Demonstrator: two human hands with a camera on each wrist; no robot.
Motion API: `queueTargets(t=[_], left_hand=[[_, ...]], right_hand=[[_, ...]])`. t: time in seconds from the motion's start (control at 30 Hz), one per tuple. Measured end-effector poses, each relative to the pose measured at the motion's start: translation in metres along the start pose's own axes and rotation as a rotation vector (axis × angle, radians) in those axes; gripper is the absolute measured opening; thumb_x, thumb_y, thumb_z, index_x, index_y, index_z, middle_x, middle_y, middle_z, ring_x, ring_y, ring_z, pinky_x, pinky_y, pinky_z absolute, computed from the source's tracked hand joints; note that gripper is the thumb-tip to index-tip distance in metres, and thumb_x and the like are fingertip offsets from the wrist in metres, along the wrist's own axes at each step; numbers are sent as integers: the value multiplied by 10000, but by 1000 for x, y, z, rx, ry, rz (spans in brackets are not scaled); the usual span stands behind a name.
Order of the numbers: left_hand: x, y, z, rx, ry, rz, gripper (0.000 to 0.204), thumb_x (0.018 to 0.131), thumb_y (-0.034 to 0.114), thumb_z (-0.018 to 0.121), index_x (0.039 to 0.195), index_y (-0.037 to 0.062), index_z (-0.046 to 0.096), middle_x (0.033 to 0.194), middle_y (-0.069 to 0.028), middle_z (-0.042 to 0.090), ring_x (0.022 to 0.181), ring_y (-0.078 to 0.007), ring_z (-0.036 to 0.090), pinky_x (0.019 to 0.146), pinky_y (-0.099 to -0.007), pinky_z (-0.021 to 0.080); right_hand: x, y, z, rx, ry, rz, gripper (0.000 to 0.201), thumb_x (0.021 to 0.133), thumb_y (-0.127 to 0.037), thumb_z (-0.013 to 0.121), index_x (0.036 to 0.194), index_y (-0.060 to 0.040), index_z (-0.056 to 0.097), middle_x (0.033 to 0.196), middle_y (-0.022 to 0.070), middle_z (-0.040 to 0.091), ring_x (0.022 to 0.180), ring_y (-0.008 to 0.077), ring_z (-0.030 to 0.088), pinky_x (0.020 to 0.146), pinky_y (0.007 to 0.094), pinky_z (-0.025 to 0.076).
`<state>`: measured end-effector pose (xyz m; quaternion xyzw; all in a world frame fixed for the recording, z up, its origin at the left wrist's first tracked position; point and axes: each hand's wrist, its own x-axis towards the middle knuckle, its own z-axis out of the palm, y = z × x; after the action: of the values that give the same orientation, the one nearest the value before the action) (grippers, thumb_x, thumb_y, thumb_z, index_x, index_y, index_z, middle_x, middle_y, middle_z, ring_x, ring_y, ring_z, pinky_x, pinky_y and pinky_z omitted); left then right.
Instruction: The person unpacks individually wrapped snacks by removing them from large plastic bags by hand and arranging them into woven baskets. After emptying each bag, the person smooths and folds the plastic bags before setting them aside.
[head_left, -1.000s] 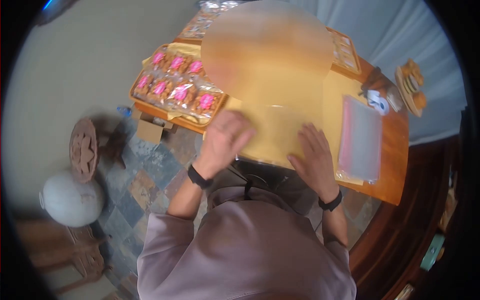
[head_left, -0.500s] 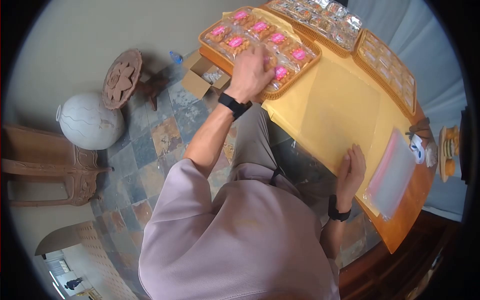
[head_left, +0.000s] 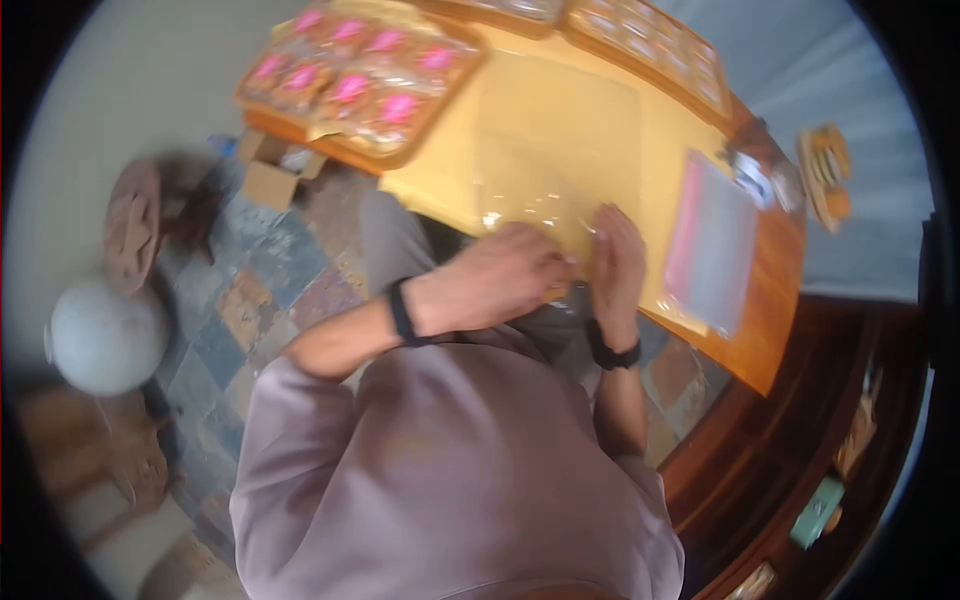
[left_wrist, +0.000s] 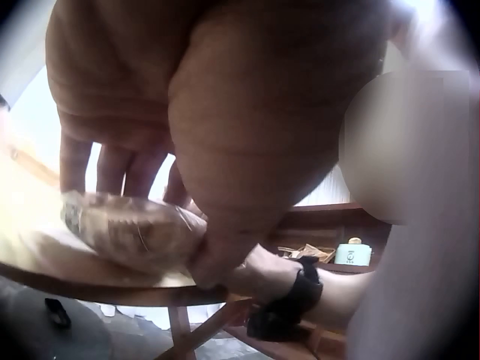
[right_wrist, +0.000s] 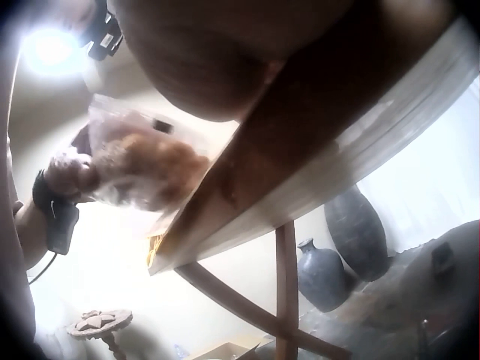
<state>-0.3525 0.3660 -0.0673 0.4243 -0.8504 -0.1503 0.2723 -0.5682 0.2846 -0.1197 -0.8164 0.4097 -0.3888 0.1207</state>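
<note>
My left hand (head_left: 500, 278) grips a clear packet of brown, lumpy snack pieces (right_wrist: 146, 169) at the table's near edge. In the left wrist view its fingers and thumb go round the packet (left_wrist: 135, 229), which hangs low over the tabletop; in the head view the hand mostly hides it. My right hand (head_left: 618, 260) lies on the near edge with straight fingers, just right of the left one. Beyond both hands a large clear plastic bag (head_left: 560, 120) lies flat on yellow paper (head_left: 430, 185).
A wicker tray (head_left: 440, 125) of pink-labelled snack packets stands at the left. Another tray (head_left: 660, 70) of packets is at the back. A stack of clear bags (head_left: 712, 245) lies at the right, beside a white and blue item (head_left: 752, 180). A round white jar (head_left: 108, 338) stands on the floor.
My left hand was over the table, then reached into the tray of pink-labelled packets, and has come back to the near edge with a packet. The right hand has stayed at the near edge.
</note>
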Motion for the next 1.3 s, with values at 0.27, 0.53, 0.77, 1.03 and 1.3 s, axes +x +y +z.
queueTargets(t=[0.27, 0.53, 0.77, 1.03, 1.3], left_hand=[[28, -2, 38, 572, 243, -208, 349, 862, 201, 611, 1135, -9, 666, 1193, -176, 606, 1225, -358, 531, 1122, -508, 383], [43, -3, 80, 473, 329, -455, 602, 925, 253, 571, 1430, -72, 527, 1517, -301, 437, 1450, -515, 344, 1185, -675, 242], [55, -37, 66, 521, 497, -497, 613, 930, 281, 562, 1440, -57, 525, 1545, -267, 429, 1502, -457, 304, 1204, -679, 209], [46, -27, 71, 203, 32, -528, 608, 926, 249, 556, 1411, -115, 514, 1458, -270, 482, 1379, -426, 428, 1175, -650, 267], [52, -31, 54, 245, 162, -475, 797, 925, 336, 620, 1502, -144, 352, 1623, -368, 206, 1533, -507, 173, 1213, -662, 161]], right_hand=[[2, -15, -1, 73, -72, 130, 259, 1048, -81, 548, 1235, 48, 672, 1318, 213, 666, 1250, 379, 609, 1075, 430, 463], [1, -11, 1, -52, -90, 18, 263, 1046, -67, 551, 1237, 71, 667, 1321, 229, 660, 1270, 375, 600, 1078, 428, 458], [4, -17, 0, -67, -122, 22, 260, 1048, -74, 543, 1217, 76, 670, 1329, 233, 658, 1280, 386, 591, 1097, 436, 445], [1, -5, 4, -126, -132, -11, 244, 1023, -67, 553, 1189, 56, 684, 1313, 228, 664, 1279, 406, 593, 1109, 469, 439], [5, -12, -6, -117, -83, -53, 232, 908, -10, 665, 1134, 21, 709, 1270, 201, 670, 1260, 406, 600, 1103, 504, 453]])
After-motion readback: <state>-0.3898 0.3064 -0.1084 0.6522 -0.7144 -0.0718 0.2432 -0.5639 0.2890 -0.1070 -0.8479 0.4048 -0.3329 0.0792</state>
